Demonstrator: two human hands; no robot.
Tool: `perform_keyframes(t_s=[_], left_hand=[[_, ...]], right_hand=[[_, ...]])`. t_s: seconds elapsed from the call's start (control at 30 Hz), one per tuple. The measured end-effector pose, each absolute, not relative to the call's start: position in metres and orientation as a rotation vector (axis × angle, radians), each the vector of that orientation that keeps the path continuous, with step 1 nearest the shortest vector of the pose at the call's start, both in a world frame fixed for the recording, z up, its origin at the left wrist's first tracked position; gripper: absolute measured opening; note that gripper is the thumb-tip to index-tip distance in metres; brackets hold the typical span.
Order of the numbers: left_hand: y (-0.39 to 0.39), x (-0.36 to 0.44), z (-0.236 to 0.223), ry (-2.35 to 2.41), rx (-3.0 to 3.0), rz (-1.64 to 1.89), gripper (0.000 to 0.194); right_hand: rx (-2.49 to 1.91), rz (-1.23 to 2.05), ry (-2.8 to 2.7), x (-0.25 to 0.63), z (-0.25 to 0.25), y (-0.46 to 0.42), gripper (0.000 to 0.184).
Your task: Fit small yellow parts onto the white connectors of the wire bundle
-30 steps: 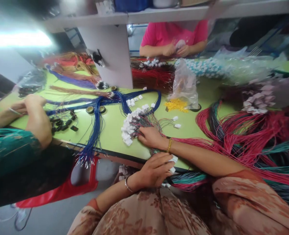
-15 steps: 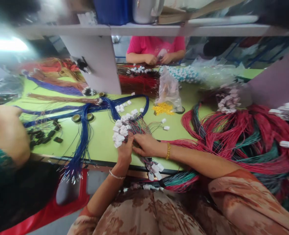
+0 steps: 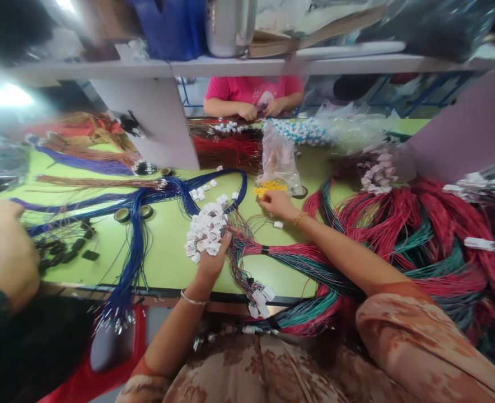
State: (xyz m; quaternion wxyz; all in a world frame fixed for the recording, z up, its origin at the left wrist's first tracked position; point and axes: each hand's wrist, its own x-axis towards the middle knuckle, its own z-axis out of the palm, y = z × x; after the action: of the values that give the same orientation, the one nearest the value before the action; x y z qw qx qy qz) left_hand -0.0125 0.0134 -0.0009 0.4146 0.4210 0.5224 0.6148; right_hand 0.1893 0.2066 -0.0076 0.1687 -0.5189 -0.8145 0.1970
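The left hand (image 3: 212, 258) is closed around the bunch of white plastic connectors (image 3: 208, 226) at the front part of the pale green desk (image 3: 167, 263), thumb up against their wires. The right hand (image 3: 278, 206) reaches across to the pile of small yellow pieces (image 3: 270, 189), its fingers bent down at the near edge (whether they pinch a piece, I cannot tell). Just behind the pile stands a clear plastic bag (image 3: 279, 157), crumpled and upright.

Red, green and black wires (image 3: 289, 254) run rightward from near the bunch, bound by a black tie (image 3: 265, 249). A smaller cluster of white connectors (image 3: 261, 299) hangs at the desk's front edge. To the left lies a bundle of thin dark-blue wires (image 3: 135, 246), its silvery ends past the edge, with two round tape rolls (image 3: 122, 214) beside it (one on each side). Across the desk, a person in a pink shirt (image 3: 253, 89) has both hands together.
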Motion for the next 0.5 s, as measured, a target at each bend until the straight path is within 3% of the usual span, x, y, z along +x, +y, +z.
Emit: perform_keyframes(t_s=[0.13, 0.37, 0.5], left_hand=[[0.021, -0.009, 0.001, 1.179, 0.754, 1.580, 0.046], [0.029, -0.006, 0.006, 1.291, 0.833, 1.436, 0.069], [0.028, -0.002, 0.015, 1.306, 0.866, 1.543, 0.050]], right_hand=[[-1.416, 0.597, -2.291, 0.190, -0.015, 0.209, 0.011], [-1.299, 0.814, -1.953, 0.200, -0.004, 0.210, 0.004], [-1.085, 1.187, -1.519, 0.194, 0.018, 0.202, 0.013]])
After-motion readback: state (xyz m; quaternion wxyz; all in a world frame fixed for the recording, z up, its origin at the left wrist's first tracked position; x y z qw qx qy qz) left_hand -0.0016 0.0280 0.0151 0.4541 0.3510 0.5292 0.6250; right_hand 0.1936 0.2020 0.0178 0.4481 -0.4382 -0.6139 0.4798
